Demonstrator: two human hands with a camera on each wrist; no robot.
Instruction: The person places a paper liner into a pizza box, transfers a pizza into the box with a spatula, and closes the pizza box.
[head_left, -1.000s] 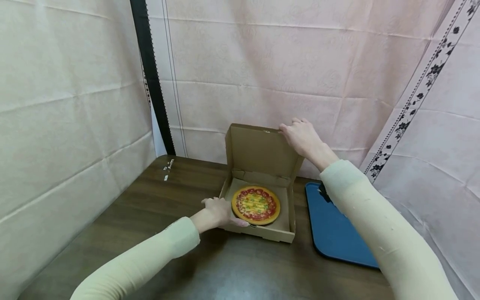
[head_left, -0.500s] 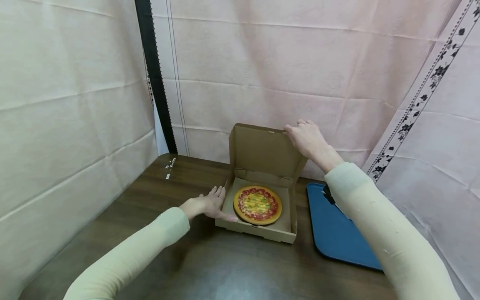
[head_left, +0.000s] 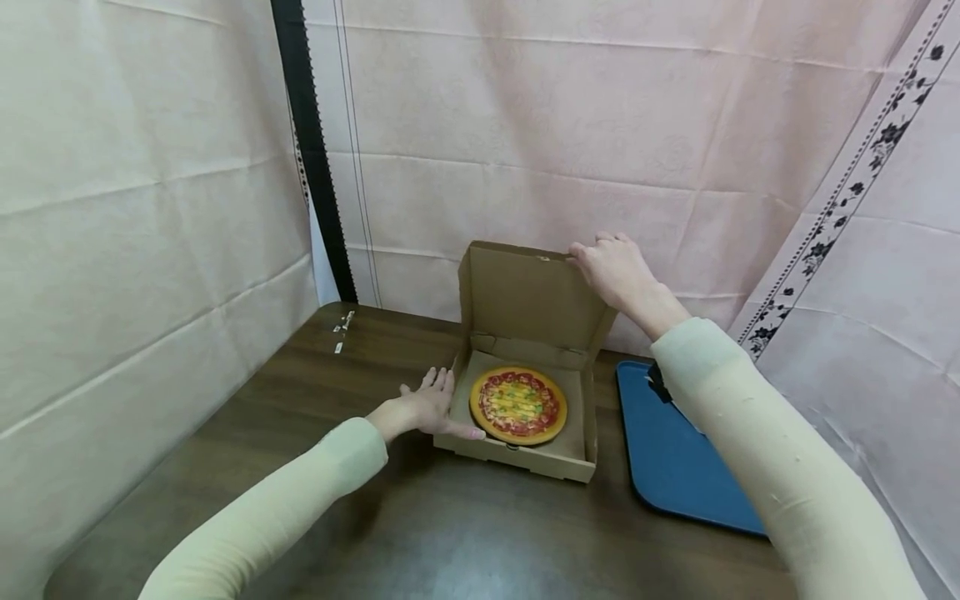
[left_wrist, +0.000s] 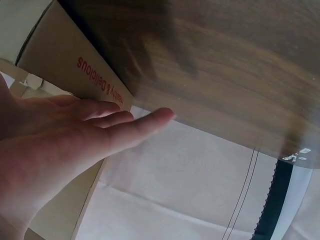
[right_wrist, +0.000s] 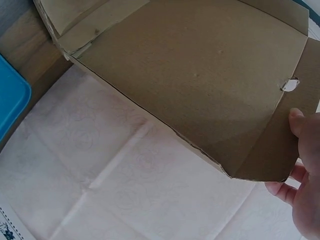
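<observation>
A brown cardboard pizza box (head_left: 525, 461) stands on the table with its lid (head_left: 528, 296) raised at the back. Inside lies a round pizza (head_left: 518, 406) with red and yellow topping. My left hand (head_left: 424, 408) rests against the box's left side, fingers straight and spread, thumb reaching over the front left corner. In the left wrist view, red lettering (left_wrist: 100, 80) shows on the box's side wall. High at the lid's upper right corner, my right hand (head_left: 617, 272) pinches the front flap (right_wrist: 280, 135) between thumb and fingers, near a small hole in the crease.
A blue tray (head_left: 675, 467) lies right of the box, partly hidden under my right sleeve. A small black thing (head_left: 658, 383) shows at the tray's far end beside the cuff. Pale cloth (head_left: 600, 108) hangs behind the dark wood table (head_left: 450, 533), which has tape scraps (head_left: 342, 329) at back left.
My left hand has shifted left from the front left corner to the box's left side, its fingers straightening. My right hand still holds the lid up; the pizza stays in the box.
</observation>
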